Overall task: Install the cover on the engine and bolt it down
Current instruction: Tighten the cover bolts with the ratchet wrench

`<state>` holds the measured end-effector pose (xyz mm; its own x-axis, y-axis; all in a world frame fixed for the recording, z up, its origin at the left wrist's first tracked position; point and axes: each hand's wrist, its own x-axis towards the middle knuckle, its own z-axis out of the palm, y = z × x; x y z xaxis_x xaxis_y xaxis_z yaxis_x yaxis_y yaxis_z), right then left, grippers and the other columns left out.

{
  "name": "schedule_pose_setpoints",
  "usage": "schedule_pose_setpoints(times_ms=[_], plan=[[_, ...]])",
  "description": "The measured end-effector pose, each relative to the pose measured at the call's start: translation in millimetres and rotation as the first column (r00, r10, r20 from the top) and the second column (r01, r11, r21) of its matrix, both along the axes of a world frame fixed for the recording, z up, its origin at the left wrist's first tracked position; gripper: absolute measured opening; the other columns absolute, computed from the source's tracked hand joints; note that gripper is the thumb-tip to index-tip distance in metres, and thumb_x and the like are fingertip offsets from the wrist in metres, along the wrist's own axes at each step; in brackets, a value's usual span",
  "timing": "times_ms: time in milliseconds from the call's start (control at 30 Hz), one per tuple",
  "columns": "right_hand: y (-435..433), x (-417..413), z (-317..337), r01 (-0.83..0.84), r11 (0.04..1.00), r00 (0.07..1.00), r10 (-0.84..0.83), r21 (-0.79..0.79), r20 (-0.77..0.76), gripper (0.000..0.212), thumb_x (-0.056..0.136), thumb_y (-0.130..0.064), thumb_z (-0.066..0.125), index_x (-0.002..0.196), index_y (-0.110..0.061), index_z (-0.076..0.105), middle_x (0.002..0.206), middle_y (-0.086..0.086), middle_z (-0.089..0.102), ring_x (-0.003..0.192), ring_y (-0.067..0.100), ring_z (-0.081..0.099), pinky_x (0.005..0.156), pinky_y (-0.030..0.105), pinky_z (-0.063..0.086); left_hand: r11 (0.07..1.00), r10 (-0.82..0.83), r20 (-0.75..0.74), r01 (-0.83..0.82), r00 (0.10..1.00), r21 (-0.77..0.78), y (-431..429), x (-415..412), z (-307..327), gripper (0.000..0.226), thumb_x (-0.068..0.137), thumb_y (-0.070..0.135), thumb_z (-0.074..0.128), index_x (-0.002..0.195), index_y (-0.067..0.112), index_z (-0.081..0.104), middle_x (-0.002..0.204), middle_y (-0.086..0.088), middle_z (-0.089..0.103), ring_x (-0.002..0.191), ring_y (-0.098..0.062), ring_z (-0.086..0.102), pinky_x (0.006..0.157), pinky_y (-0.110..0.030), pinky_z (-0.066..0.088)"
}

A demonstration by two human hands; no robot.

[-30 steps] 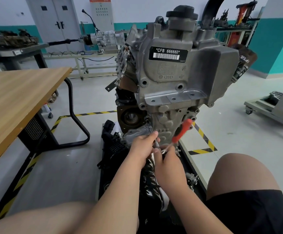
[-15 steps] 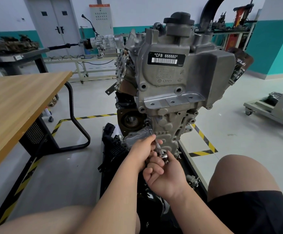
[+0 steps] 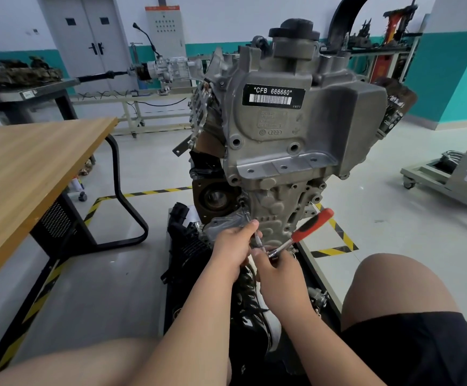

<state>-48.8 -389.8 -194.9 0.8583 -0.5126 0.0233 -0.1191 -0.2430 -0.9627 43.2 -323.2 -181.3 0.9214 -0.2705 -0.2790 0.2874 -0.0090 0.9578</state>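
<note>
A grey engine [image 3: 296, 129] with a black barcode label stands upright on a low black stand. Its cast lower cover [image 3: 275, 207] faces me. A thin extension bar [image 3: 247, 218] runs from a bolt [image 3: 242, 202] at the cover's left edge down to a ratchet with a red handle [image 3: 311, 225]. My left hand [image 3: 233, 247] pinches the bar near its lower end. Just to its right, my right hand [image 3: 275, 270] grips the ratchet at its head, and the red handle sticks up to the right.
A wooden-topped table [image 3: 31, 174] with black legs stands at the left. Yellow-black tape marks the floor around the stand. My bare knees frame the bottom. A gearbox on a bench is at the back, and a wheeled cart [image 3: 433, 176] is at the right.
The ratchet's red handle, out of sight half a second ago, has swung back up to the right, as it was a second ago. My left hand stays on the bar.
</note>
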Motion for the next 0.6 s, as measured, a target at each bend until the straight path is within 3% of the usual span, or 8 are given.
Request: schedule_pose_setpoints(times_ms=[67,133,167,267,333,400,500,600], plan=[[1,-2,-4,0.014,1.000,0.999,-0.014,0.023,0.029,0.019,0.091,-0.033,0.060,0.074,-0.025,0.058,0.054,-0.021,0.059,0.048,-0.003,0.051,0.047,0.009,0.036,1.000,0.008,0.000,-0.008,1.000,-0.002,-2,-1,1,0.032,0.089,0.032,0.064,0.061,0.016,0.066,0.042,0.009,0.054,0.032,-0.005,0.043,0.040,-0.017,0.034],[8,-4,-4,0.059,0.957,0.997,-0.068,0.282,0.020,0.020,0.092,-0.030,0.060,0.076,-0.018,0.061,0.053,-0.012,0.060,0.044,0.004,0.049,0.044,0.014,0.037,1.000,0.017,0.005,-0.017,1.000,0.003,-2,-1,1,0.031,0.088,0.034,0.064,0.064,0.015,0.066,0.041,0.009,0.052,0.033,-0.005,0.040,0.041,-0.017,0.033],[12,-4,-2,0.065,0.876,0.997,-0.079,0.477,0.010,0.022,0.093,-0.029,0.059,0.078,-0.013,0.061,0.053,-0.007,0.059,0.042,0.010,0.048,0.044,0.020,0.039,1.000,0.018,0.007,-0.019,1.000,0.018,-2,-1,0,0.031,0.088,0.035,0.064,0.065,0.015,0.066,0.041,0.010,0.051,0.034,-0.006,0.039,0.041,-0.018,0.032],[16,-3,8,0.019,0.443,1.000,-0.012,0.897,-0.016,0.030,0.098,-0.034,0.052,0.083,-0.011,0.064,0.054,-0.001,0.056,0.038,0.012,0.040,0.046,0.025,0.041,0.999,0.010,-0.006,-0.010,1.000,0.045,1,1,-1,0.032,0.086,0.041,0.065,0.068,0.015,0.065,0.047,0.004,0.052,0.034,-0.009,0.039,0.040,-0.017,0.032],[14,-4,14,-0.029,0.162,0.997,0.078,0.986,0.016,0.041,0.098,-0.045,0.045,0.081,-0.012,0.064,0.051,-0.005,0.050,0.035,0.010,0.036,0.044,0.021,0.042,0.999,-0.026,-0.036,0.027,0.999,0.027,2,2,1,0.033,0.087,0.042,0.064,0.071,0.013,0.065,0.058,-0.003,0.057,0.031,-0.009,0.039,0.036,-0.014,0.031],[12,-4,16,-0.060,-0.040,0.992,0.111,0.997,0.064,0.051,0.097,-0.051,0.040,0.079,-0.009,0.064,0.047,-0.007,0.044,0.031,0.009,0.034,0.041,0.020,0.042,0.997,-0.069,-0.074,0.070,0.995,0.012,2,1,2,0.034,0.089,0.042,0.061,0.072,0.014,0.067,0.068,-0.005,0.059,0.030,-0.007,0.038,0.035,-0.013,0.031],[12,-5,15,-0.073,-0.143,0.989,0.120,0.987,0.090,0.058,0.096,-0.054,0.036,0.074,-0.008,0.063,0.044,-0.008,0.038,0.029,0.010,0.031,0.040,0.019,0.040,0.995,-0.102,-0.119,0.100,0.988,-0.019,1,-3,3,0.037,0.094,0.040,0.055,0.074,0.013,0.071,0.056,0.001,0.049,0.030,-0.005,0.034,0.033,-0.014,0.029],[11,-6,16,-0.072,-0.096,0.988,0.132,0.993,0.084,0.059,0.096,-0.056,0.035,0.071,-0.010,0.063,0.043,-0.008,0.035,0.029,0.010,0.029,0.038,0.020,0.039,0.990,-0.129,-0.141,0.119,0.982,-0.078,1,-3,4,0.037,0.096,0.034,0.052,0.075,0.011,0.071,0.045,0.008,0.039,0.031,-0.005,0.032,0.032,-0.016,0.024]])
